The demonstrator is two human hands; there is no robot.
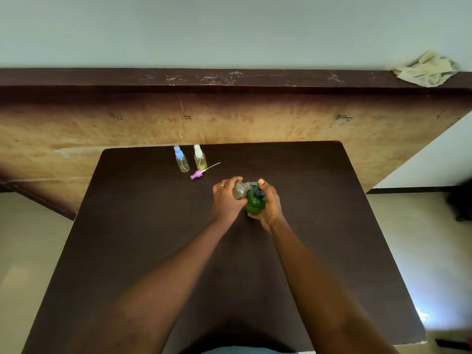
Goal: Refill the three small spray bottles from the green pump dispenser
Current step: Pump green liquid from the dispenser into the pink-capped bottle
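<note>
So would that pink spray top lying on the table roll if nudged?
Probably light: the pink spray top is small and looks plastic. Its thin tube looks bendy. Lying sideways, it would likely swivel, not roll far.

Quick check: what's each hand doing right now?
Left hand: holds the uncapped small spray bottle, tilted toward the dispenser.
Right hand: grips the green pump dispenser, one fingertip over its pump top.
</note>
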